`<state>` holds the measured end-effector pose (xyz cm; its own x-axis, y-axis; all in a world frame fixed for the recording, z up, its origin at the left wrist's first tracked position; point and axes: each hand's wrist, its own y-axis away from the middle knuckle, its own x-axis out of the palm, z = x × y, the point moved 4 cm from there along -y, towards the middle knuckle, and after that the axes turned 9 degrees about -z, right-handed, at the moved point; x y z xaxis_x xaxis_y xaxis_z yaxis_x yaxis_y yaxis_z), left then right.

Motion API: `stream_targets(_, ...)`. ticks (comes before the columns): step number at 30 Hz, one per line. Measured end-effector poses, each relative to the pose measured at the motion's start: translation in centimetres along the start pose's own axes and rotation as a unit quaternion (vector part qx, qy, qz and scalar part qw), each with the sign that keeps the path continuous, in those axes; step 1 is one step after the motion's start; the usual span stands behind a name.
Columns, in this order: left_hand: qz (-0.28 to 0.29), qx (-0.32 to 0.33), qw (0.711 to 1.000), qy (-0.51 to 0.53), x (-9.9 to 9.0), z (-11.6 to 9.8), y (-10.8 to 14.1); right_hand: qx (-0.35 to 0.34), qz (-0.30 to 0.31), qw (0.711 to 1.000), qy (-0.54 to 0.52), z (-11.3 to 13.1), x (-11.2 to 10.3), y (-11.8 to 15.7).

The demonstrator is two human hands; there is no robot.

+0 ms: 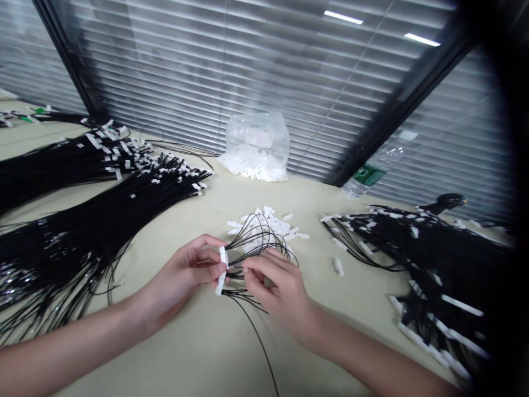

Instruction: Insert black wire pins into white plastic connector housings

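My left hand (198,267) is closed around a long white connector housing (222,270), thumb on its front face. Several thin black wires (239,298) run out of the housing's right side, some looping upward and over. In a pinch just right of the housing, my right hand (276,281) grips one black wire (235,268) close to its end, which points at the housing. Whether that end is inside a slot is too small to tell. Behind my right hand lies a pile of small white connector housings (268,226), partly covered by the looping wires.
Thick bundles of black wires (103,215) with white ends fill the left side. At the right lie finished-looking wire harnesses (438,259) with white connectors. A clear bag of white parts (256,149) and a plastic bottle (376,165) stand at the back before the blinds (185,71).
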<state>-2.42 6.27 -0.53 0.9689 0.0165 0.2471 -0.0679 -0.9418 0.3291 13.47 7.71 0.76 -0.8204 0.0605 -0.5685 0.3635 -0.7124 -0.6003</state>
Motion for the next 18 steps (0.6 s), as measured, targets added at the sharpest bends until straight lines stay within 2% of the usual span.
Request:
stream_targets(12,0.007,0.006,1.0,-0.012,-0.01,0.09,0.04,0.009,0.016,1.0,0.004,-0.03,-0.1,0.14)
stream_targets(18,0.005,0.004,1.0,-0.016,-0.05,0.12,-0.07,-0.009,0.014,1.0,0.008,0.1,-0.16,0.04)
